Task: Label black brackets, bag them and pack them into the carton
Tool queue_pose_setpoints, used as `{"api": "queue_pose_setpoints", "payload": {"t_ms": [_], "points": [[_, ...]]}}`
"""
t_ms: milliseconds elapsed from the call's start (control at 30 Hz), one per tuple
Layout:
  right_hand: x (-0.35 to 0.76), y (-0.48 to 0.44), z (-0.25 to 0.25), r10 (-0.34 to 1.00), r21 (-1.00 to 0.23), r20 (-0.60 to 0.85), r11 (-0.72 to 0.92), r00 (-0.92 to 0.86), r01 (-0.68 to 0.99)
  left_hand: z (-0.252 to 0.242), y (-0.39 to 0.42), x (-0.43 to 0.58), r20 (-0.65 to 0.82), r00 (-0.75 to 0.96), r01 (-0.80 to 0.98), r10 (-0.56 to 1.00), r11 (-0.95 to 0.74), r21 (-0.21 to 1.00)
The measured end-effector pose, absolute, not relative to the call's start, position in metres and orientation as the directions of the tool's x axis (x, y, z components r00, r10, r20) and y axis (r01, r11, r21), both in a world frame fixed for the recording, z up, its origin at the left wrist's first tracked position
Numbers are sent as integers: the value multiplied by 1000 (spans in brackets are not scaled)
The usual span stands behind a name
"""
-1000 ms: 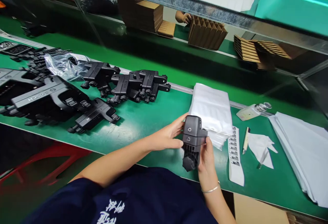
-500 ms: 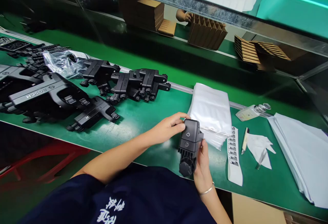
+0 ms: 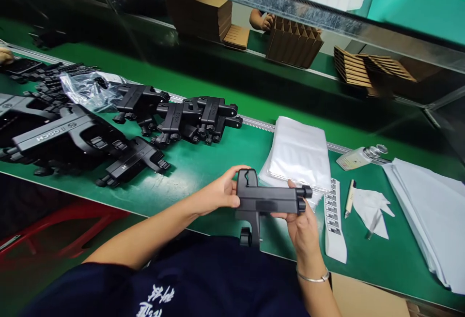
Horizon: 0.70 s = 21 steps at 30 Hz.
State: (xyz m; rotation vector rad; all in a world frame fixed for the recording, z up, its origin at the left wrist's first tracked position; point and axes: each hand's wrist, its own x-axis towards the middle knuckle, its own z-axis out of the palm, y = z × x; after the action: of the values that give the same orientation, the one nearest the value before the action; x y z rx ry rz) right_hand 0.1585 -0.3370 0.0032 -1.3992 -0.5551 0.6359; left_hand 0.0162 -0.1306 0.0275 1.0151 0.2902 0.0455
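Note:
Between my two hands is a black plastic bracket with knobs (image 3: 271, 200), held above the bench's front edge with its long body lying sideways. My left hand (image 3: 221, 192) grips its left end, thumb in front. At the other end my right hand (image 3: 303, 227) holds the bracket from below, fingers wrapped behind it near the small knobs. A stack of clear plastic bags (image 3: 301, 150) lies just behind the bracket. Similar black brackets (image 3: 174, 118) are piled to the left, and a single one (image 3: 132, 162) rests closer to the front edge.
Larger grey-and-black BOSCH parts (image 3: 61, 133) cover the left, near a crumpled plastic bag (image 3: 92, 89). To the right lie a label strip (image 3: 334, 225), a pen (image 3: 350, 198), a bottle (image 3: 358, 158) and white sheets (image 3: 428, 210). A co-worker's hand (image 3: 268, 22) touches cardboard dividers (image 3: 294, 41) beyond the shelf.
The bracket has been turned from end-on to sideways, its knobs now pointing right. My left hand has shifted left and my right hand right. Another person's hand has appeared at the far left.

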Motion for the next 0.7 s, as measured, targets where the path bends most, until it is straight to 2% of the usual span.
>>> {"api": "queue_pose_setpoints", "payload": {"t_ms": [67, 167, 267, 367, 433, 500, 600, 700], "points": [[160, -333, 6, 686, -991, -77, 24, 723, -129, 19, -136, 18, -340, 927, 141, 156, 696, 704], [159, -328, 4, 653, -983, -133, 8, 746, -183, 8, -145, 18, -447, 886, 163, 125, 819, 550], [156, -325, 0, 630, -978, -156, 7, 761, -207, 3, -148, 17, -462, 882, 167, 87, 861, 480], [154, -326, 2, 624, -986, -131, -3, 770, -165, 1, -143, 17, -476, 878, 196, 57, 864, 464], [151, -325, 10, 626, -998, -62, -30, 777, -56, -3, -137, 21, -483, 875, 224, 36, 854, 469], [144, -322, 20, 649, -984, 44, -104, 759, 146, -10, -131, 29, -503, 864, 253, 18, 848, 465], [131, -313, 33, 729, -851, 208, -194, 652, 489, -22, -125, 42, -541, 840, 264, 22, 856, 445], [120, -304, 38, 765, -731, 333, -159, 551, 663, -31, -125, 51, -553, 833, 264, 15, 867, 422]]}}
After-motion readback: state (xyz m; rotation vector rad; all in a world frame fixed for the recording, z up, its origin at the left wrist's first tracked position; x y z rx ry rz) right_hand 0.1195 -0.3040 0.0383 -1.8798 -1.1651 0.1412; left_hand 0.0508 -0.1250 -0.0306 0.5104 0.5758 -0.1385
